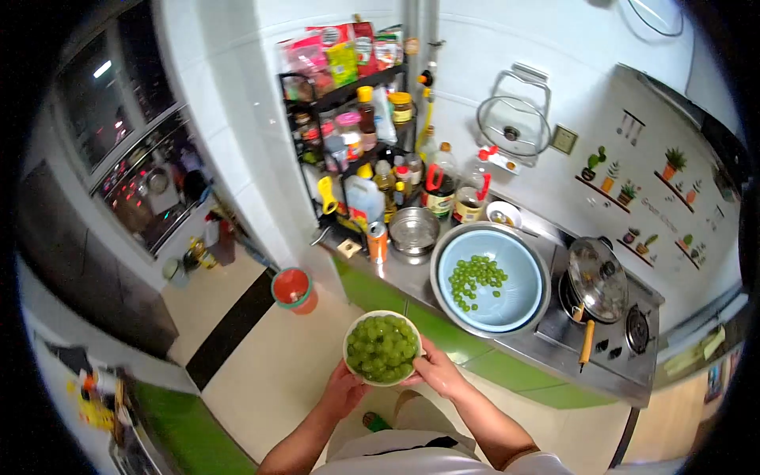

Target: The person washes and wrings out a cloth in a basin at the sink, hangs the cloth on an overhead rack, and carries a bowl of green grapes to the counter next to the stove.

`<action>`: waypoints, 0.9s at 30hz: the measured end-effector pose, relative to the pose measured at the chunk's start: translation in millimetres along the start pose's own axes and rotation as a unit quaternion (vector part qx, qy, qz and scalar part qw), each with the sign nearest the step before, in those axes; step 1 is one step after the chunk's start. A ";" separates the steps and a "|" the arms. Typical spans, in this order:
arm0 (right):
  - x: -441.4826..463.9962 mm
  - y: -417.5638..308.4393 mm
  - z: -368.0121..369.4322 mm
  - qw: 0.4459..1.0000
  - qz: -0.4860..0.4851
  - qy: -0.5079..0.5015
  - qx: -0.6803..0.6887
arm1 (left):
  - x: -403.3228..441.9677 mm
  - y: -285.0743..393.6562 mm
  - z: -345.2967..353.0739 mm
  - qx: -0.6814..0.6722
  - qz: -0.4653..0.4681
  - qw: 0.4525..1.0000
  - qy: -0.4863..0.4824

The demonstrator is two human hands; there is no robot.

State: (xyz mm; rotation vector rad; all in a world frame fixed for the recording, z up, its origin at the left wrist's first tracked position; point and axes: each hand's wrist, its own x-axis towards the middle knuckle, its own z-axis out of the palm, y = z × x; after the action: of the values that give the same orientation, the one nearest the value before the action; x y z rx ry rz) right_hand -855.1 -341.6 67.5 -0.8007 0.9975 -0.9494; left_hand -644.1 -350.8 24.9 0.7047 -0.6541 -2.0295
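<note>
Both my hands hold a white bowl (346,355) heaped with green grapes (383,348), in front of my body and above the floor. My left hand (346,391) grips it from the lower left, partly hidden beneath the bowl. On the right side, my right hand (436,370) is closed on the rim with its thumb on top. Ahead on the counter, a light blue basin (518,297) sits inside a larger metal basin (438,277). Loose green grapes (477,279) lie on the blue basin's bottom, mostly toward its left side.
A metal pot (414,234) stands left of the basins, near an orange can (378,242). On the right, a lidded pan (598,277) occupies the stove (617,348). A black rack (348,99) holds bottles and packets. An orange bucket (294,290) stands on the floor.
</note>
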 end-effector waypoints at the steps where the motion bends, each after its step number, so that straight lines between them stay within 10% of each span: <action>1: 6.9 -5.5 -3.5 1.000 0.004 0.012 0.011 | 15.4 6.4 0.6 -0.009 -0.003 1.000 -0.012; 6: 38.8 -14.4 -38.9 0.995 0.024 0.043 0.090 | 88.5 13.0 -14.7 -0.030 -0.097 0.995 -0.026; 9: 55.5 9.1 -68.4 0.974 0.048 0.043 0.216 | 116.5 40.1 15.7 0.320 0.028 0.946 -0.044; 12: 66.5 27.6 -82.4 0.915 0.093 0.116 0.376 | 157.8 27.8 -21.0 0.281 0.007 0.954 -0.106; 14: 73.6 36.8 -83.7 0.880 0.093 0.163 0.437 | 171.3 29.9 -29.1 -0.035 -0.119 0.991 -0.052; 27: 63.9 34.8 -109.8 0.706 -0.209 0.450 0.506 | 249.0 19.3 -65.4 -0.019 -0.232 0.967 -0.105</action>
State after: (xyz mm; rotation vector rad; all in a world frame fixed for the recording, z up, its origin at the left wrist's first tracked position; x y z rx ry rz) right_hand -932.8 -400.4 -21.1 0.5049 0.8669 -2.1272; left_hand -704.1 -584.8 -66.2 0.6705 -0.6065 -2.5693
